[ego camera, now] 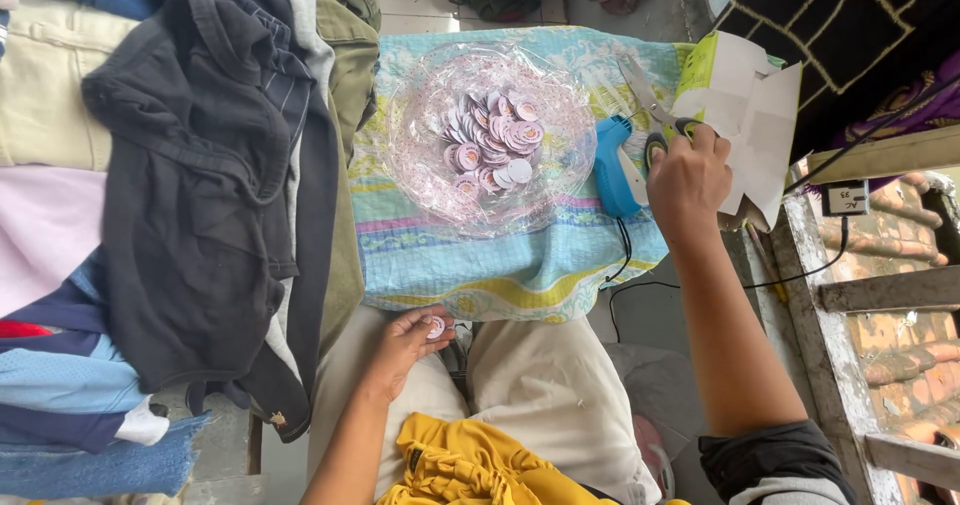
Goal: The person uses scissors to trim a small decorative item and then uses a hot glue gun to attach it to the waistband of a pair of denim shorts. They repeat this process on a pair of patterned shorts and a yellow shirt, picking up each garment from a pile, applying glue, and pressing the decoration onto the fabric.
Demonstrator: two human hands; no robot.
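Observation:
My left hand point(408, 340) rests over my lap and pinches a small round pink-and-white disc point(436, 326) between its fingers. My right hand point(687, 180) reaches out to the far right of the cloth and grips the handles of a pair of scissors point(647, 100), whose blades point away from me. Just left of that hand lies a blue glue gun point(612, 165) with a black cord. A clear glass bowl point(410, 155) sits in the middle of the cloth and holds several more round discs point(495, 140).
The bowl stands on a striped turquoise cloth point(480, 265). A heap of dark, olive and pale garments point(200, 195) fills the left. Folded white-and-green paper point(745, 105) lies by the scissors. Yellow fabric point(470, 465) lies on my lap. A wooden frame point(880, 295) runs along the right.

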